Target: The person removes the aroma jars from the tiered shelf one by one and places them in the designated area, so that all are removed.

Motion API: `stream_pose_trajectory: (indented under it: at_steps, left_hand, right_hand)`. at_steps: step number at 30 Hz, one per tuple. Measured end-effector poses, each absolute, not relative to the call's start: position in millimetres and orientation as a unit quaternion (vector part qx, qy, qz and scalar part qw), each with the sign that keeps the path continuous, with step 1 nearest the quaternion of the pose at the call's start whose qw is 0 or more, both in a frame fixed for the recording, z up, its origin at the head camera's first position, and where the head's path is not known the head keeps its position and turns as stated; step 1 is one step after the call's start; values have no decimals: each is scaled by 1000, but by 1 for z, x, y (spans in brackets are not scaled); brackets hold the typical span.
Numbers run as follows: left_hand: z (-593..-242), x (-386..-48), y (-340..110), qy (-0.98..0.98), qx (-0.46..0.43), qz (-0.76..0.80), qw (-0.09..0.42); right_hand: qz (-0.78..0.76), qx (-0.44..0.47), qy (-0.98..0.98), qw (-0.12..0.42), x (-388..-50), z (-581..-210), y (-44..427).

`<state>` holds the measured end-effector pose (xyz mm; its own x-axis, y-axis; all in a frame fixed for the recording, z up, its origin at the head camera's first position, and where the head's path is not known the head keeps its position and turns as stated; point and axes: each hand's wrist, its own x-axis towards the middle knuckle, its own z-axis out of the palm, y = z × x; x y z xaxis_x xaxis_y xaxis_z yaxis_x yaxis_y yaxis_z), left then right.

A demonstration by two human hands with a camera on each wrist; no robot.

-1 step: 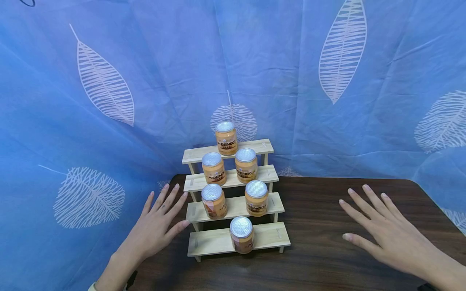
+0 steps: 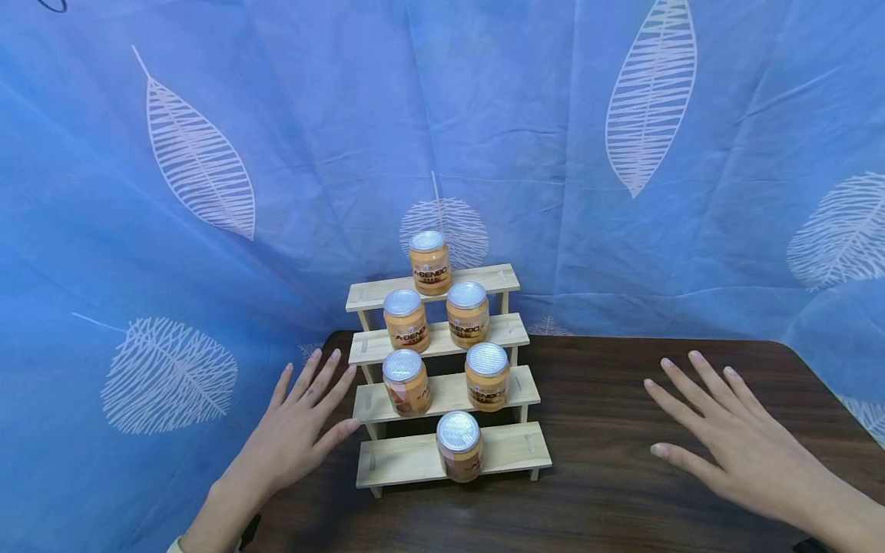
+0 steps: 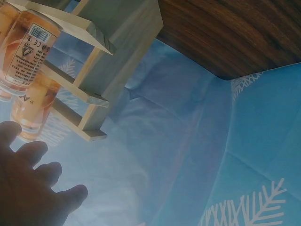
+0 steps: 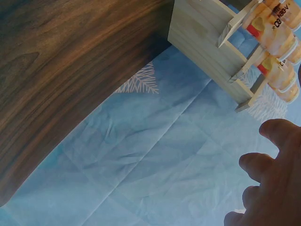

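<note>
Head view: six upright jars (image 2: 459, 459) on stand (image 2: 397, 461), right of my nearer left hand (image 2: 296, 430); right hand (image 2: 750, 457) well apart; both spread, empty.

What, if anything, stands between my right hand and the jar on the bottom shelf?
Nothing visible blocks your right hand; only the table and the right end of the bottom shelf lie below its path to the jar.

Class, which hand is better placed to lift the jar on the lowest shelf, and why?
Probably the left hand: empty, it appears beside the stand, nearer that jar than the equally empty right hand.
</note>
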<state>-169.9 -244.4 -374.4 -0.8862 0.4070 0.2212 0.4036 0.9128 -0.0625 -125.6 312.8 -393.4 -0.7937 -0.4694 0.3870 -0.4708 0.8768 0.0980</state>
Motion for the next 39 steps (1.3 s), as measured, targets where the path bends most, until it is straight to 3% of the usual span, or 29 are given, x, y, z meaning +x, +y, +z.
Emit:
stream_pose_trajectory:
  at_steps: [24,29,33,39]
  left_hand:
    - [-373,-170,-245,-968,-216,10,131]
    - [-370,-167,-250,-974,-183,-26,130]
    - [-368,-165,-256,-979,-132,-120,103]
    - [-376,-172,-269,-949,-55,-310,-6]
  right_hand:
    - [3,252,-944,212,-126,-390,312]
    - [8,264,-945,194,-131,-383,308]
    - [27,278,-946,166,-141,-369,301]
    - [84,292,-939,160,-163,-341,287]
